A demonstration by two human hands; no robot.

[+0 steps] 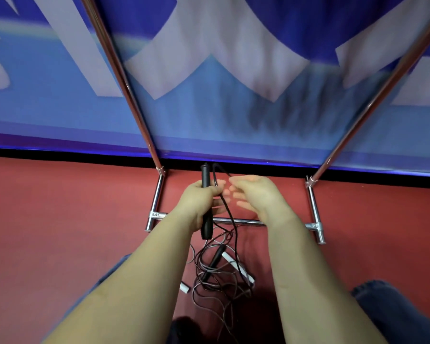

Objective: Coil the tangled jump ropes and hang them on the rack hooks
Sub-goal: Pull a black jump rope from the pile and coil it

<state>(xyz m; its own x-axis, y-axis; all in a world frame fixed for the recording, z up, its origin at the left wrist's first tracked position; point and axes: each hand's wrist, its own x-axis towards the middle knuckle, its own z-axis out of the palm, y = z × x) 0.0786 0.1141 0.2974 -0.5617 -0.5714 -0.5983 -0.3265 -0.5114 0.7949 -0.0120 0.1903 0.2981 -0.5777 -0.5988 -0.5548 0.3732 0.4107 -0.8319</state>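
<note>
- On the red floor (60, 232) in front of me, seen from my head camera, lies one tangle of ropes (219, 281), just this side of the rack's low crossbar (243, 221).
- In that tangle I count one black handle (216, 256) and two white handles (238, 266), the smaller white piece (184, 287) lying at the left edge.
- My left hand (199, 202) grips one black handle (206, 180) upright, fingers curled round it; its black cord (230, 214) loops over the top and trails down into the tangle.
- My right hand (253, 194) sits just beside the left, fingers loosely spread and holding nothing, blurred at the tips.
- The rack (157, 202) shows two slanting poles and two floor feet against a blue banner (209, 120).
</note>
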